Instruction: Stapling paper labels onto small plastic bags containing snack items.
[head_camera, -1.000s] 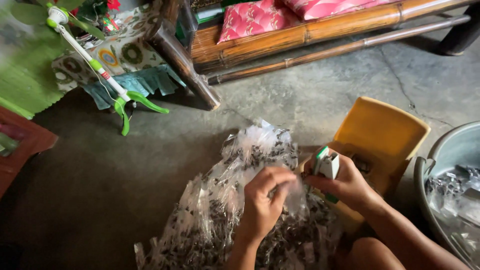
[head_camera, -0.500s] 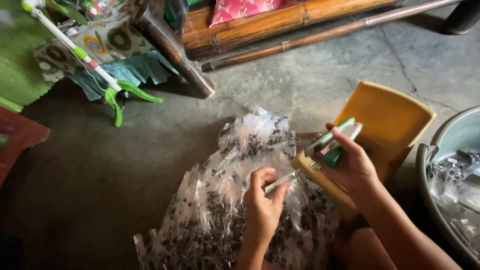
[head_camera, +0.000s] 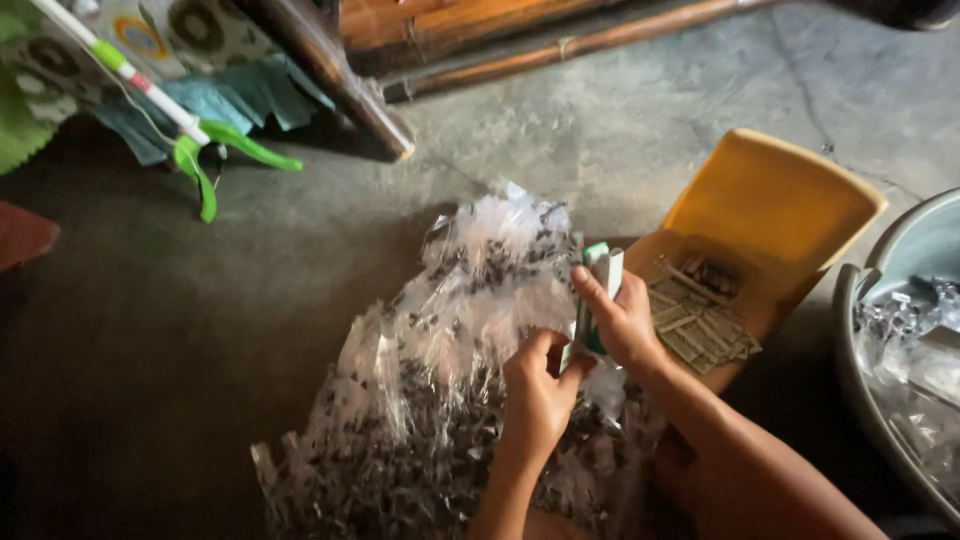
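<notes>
Head view looks down on a concrete floor (head_camera: 200, 330) where a big heap of clear plastic packets (head_camera: 440, 400) speckled with dark bits lies spread in front of the person. Both hands meet over the right edge of that heap. The right hand (head_camera: 625, 320) is closed around a small green-and-white box (head_camera: 598, 290), held upright with its top poking above the fingers. The left hand (head_camera: 535, 385) is curled, its fingertips pinched against the lower edge of the same box, touching the right hand; what it pinches beyond that edge cannot be told. Just right of the hands, a yellow tray (head_camera: 770, 200) rests tilted on the floor, with a loose pile of small flat strips (head_camera: 700, 325) in its lower part. At the far right edge sits a grey basin (head_camera: 860, 330) holding crumpled clear plastic (head_camera: 915, 340). At upper left lie a white stick with green fittings (head_camera: 190, 140) and some patterned cloth (head_camera: 230, 95), next to a wooden leg (head_camera: 345, 85) of a bench.
</notes>
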